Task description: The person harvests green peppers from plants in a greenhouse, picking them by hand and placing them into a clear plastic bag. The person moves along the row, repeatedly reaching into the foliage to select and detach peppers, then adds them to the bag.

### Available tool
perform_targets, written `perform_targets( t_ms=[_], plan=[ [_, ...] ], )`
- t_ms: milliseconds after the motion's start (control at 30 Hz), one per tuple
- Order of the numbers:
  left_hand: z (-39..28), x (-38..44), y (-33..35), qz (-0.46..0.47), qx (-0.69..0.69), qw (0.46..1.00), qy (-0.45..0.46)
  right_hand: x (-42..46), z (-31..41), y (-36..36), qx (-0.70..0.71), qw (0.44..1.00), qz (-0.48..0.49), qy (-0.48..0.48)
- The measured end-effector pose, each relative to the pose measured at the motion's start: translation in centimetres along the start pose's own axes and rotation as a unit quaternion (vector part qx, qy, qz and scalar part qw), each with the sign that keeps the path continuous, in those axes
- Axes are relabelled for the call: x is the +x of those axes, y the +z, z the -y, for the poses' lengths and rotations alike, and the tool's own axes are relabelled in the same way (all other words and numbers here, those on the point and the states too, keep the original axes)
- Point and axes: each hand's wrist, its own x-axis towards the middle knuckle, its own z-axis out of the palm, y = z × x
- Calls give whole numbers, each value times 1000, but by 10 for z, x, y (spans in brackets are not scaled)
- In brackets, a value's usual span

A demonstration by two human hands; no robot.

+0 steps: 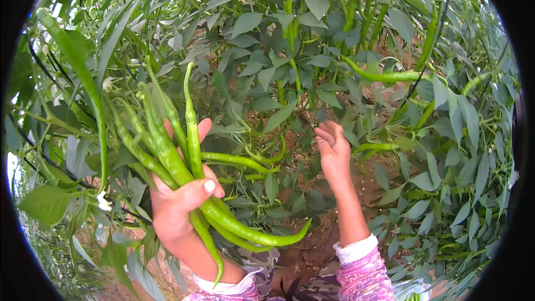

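My left hand (179,207) is wrapped around a bunch of long green chili peppers (171,161). Their stems fan upward, and the curved tips hang out below my thumb. To the right, my right hand (333,146) reaches up among the leaves of a pepper plant (267,73). Its fingers are bent close together; leaves and the angle keep me from seeing whether anything is between them. Between the two hands, more green peppers (238,159) show low in the foliage. Another long pepper (388,76) hangs sideways above and right of my right hand.
Pepper foliage closes in on both sides, with a large hanging pepper (90,83) at the left. Dark cords (434,46) run through the plants. Brown soil (307,251) shows below, and a clear plastic bag (411,290) lies at the lower right.
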Motion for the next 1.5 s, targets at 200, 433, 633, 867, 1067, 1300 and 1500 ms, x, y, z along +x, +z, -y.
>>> perform_targets(
  t_ms=[200, 433, 633, 867, 1067, 1300, 1500],
  plan=[
    [-4, 7, -1, -15, 27, 1000, 5, 28, -2, 63, -104, 969, 19, -222],
    [-4, 9, -6, -39, 47, 998, 26, 57, 22, 111, -259, 966, -15, 19],
    [6, 1, -16, 36, 28, 999, 22, 140, -18, 98, -146, 989, -9, -8],
    [0, -4, -39, 94, -13, 995, -10, 113, 44, 76, -101, 989, 75, 72],
    [3, -2, -40, 134, -15, 991, -25, 87, 108, 54, 62, 989, 131, 17],
    [6, 2, -42, 76, 4, 997, 7, 41, 221, 38, 78, 906, -95, -406],
    [6, -15, -40, 10, -34, 995, 89, -35, 216, 82, 8, 893, 64, -446]
  ],
)
